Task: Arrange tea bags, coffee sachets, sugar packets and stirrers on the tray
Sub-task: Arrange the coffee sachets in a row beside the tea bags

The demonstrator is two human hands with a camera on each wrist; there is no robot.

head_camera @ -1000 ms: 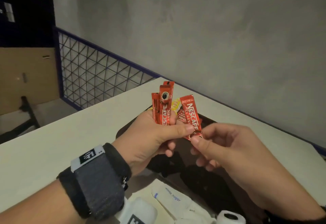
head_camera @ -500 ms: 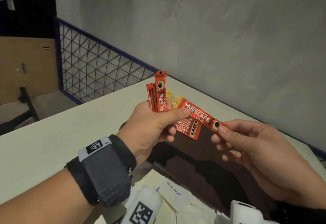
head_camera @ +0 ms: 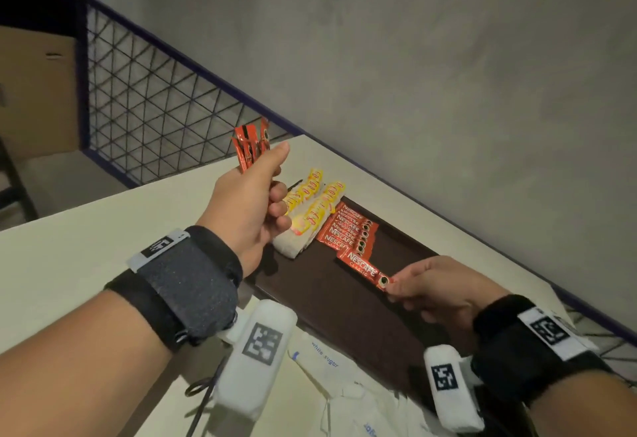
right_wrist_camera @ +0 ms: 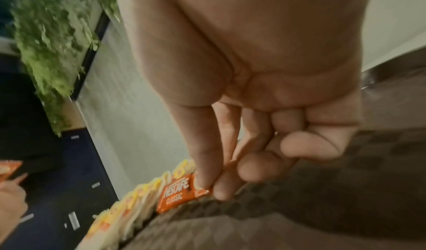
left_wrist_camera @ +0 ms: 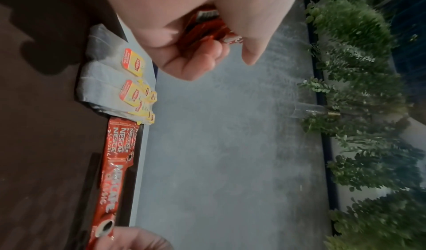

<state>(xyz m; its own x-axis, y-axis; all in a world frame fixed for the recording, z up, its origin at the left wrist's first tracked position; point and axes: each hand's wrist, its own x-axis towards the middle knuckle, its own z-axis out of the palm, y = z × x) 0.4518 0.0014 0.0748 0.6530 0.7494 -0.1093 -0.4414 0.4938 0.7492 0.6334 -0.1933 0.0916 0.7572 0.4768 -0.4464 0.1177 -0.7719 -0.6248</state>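
Tray (head_camera: 396, 302): tea bags (head_camera: 310, 216) laid at 11 o'clock, coffee row (head_camera: 348, 231) beside.
Right hand (head_camera: 444, 290) pinching one sachet (head_camera: 365, 267), lowering beside row.
Left hand (head_camera: 248, 209) clenched round spare sachets (head_camera: 250, 147).
Sugar packets (head_camera: 324, 355) off tray at 6 o'clock.
Stirrers unseen.
Roughly half done.

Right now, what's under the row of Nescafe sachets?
The dark tray. The coffee sachets overlap in a row, each covering part of the next. Their left end abuts the tea bags; anything beneath is hidden.

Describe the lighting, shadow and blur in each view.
Head view: dim and soft, the left hand shadowing the tray. Left wrist view: plants smeared. Right wrist view: tray grainy, sachet print legible.
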